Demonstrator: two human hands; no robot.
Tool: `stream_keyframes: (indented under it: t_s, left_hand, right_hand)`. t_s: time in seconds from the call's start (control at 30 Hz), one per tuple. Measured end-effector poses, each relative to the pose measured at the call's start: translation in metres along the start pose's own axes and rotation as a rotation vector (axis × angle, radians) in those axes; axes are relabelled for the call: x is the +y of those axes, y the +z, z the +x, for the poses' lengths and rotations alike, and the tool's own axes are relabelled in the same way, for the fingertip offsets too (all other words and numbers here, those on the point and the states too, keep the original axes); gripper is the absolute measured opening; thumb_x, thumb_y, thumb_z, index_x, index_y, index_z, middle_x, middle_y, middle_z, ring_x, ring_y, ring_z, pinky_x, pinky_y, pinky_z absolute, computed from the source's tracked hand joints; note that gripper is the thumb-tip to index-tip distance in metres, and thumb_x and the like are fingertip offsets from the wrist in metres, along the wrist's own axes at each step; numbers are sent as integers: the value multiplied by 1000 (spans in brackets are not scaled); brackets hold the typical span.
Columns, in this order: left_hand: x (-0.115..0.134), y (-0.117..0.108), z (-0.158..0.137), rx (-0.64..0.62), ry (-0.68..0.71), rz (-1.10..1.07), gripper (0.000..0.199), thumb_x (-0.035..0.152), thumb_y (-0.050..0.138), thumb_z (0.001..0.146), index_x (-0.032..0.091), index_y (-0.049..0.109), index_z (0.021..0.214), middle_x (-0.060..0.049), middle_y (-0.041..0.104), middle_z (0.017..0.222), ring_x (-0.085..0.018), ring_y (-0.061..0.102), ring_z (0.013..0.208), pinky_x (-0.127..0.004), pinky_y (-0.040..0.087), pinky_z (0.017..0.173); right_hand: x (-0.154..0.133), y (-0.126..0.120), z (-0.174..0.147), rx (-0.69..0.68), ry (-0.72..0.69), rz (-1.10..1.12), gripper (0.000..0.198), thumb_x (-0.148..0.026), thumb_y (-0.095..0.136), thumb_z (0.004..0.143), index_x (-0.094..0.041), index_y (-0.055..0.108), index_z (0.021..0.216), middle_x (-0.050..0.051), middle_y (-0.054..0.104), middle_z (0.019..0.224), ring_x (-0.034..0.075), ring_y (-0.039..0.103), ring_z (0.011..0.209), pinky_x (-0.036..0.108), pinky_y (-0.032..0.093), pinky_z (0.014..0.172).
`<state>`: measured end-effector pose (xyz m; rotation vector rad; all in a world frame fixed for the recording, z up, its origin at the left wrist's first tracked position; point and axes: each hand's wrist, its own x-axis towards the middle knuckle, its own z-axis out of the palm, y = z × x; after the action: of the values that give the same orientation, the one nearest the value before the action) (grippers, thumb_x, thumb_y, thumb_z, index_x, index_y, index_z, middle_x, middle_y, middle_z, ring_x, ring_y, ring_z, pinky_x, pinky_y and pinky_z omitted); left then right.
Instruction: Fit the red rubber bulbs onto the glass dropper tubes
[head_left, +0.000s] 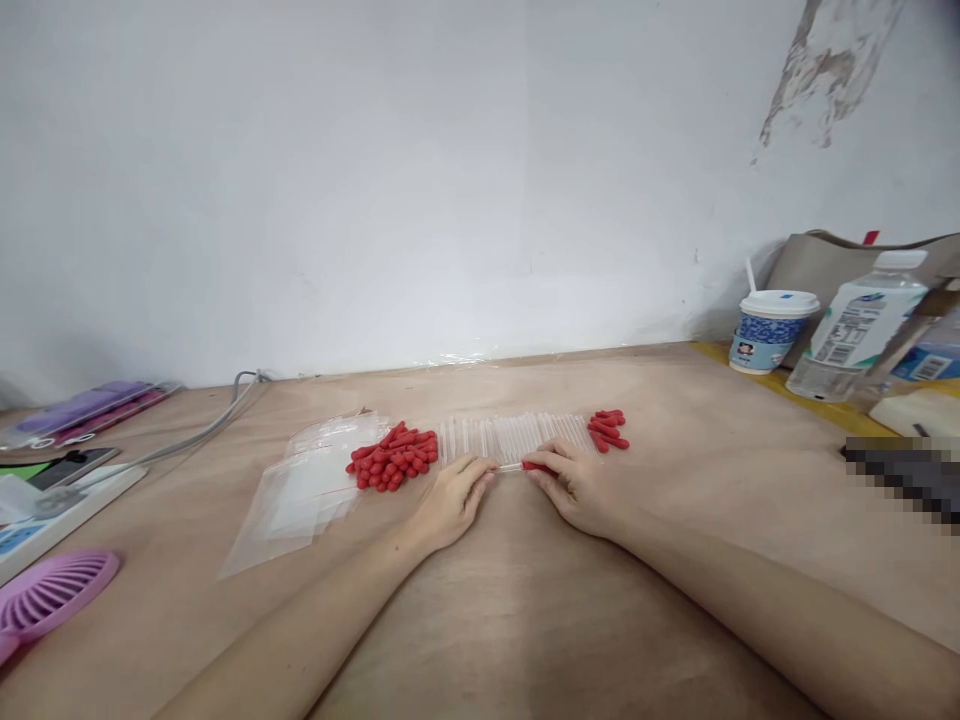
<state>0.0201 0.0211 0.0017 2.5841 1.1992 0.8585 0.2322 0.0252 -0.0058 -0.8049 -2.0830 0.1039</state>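
My left hand (454, 500) is closed in a pinch on one end of a thin clear tube (510, 467). At the tube's other end, my right hand (574, 488) pinches a red rubber dropper bulb (529, 465), mostly covered by the fingers. Whether the tube sits inside the bulb I cannot tell. Just beyond both hands lies a row of clear tubes (517, 432), side by side. A pile of red bulbs (394, 458) rests left of that row, and a smaller group of red bulbs (609, 430) lies to its right.
Clear plastic bags (300, 500) are spread left of the pile. Farther left are a power strip (90, 510), a grey cable (202, 435), a pink fan (60, 592) and a purple packet (97, 408). A paper cup (772, 330) and a bottle (859, 325) stand at the right.
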Motion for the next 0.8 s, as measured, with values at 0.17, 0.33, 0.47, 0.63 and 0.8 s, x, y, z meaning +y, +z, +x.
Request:
stream_keyframes:
  t_s: [0.17, 0.33, 0.47, 0.63, 0.8]
  left_hand:
    - [-4, 1, -1, -27, 23, 22, 33, 23, 33, 91, 19, 55, 114, -5, 59, 84, -14, 56, 74, -26, 45, 68]
    - [-3, -1, 1, -70, 36, -16, 33, 30, 35, 91, 19, 60, 111, -4, 60, 78, -14, 55, 70, -25, 45, 66]
    - [-2, -2, 1, -85, 47, -26, 35, 32, 34, 92, 20, 61, 110, -5, 60, 77, -15, 55, 70, -26, 45, 66]
    - [-3, 1, -3, -49, 87, 34, 35, 29, 34, 92, 20, 60, 112, -5, 59, 75, -15, 55, 70, -25, 44, 65]
    - [-3, 4, -4, -47, 117, 79, 34, 29, 35, 91, 18, 60, 111, -6, 59, 78, -15, 55, 70, -24, 45, 64]
  right_hand:
    - [6, 2, -2, -45, 31, 60, 16, -22, 47, 85, -20, 61, 93, 3, 67, 83, 14, 62, 73, 26, 51, 64]
    - [8, 4, -2, -31, -29, 65, 16, -22, 46, 86, -19, 61, 90, 4, 65, 80, 14, 60, 71, 26, 50, 63]
    - [8, 4, -2, -35, -81, 62, 19, -22, 42, 88, -18, 60, 90, 6, 64, 80, 14, 59, 72, 26, 49, 63]
    - [10, 3, -4, -40, -137, 48, 19, -21, 41, 89, -18, 59, 91, 6, 63, 78, 14, 58, 70, 27, 49, 63]
    - [16, 4, -7, -45, -205, 3, 19, -20, 41, 89, -17, 60, 91, 6, 62, 77, 15, 57, 69, 27, 48, 62]
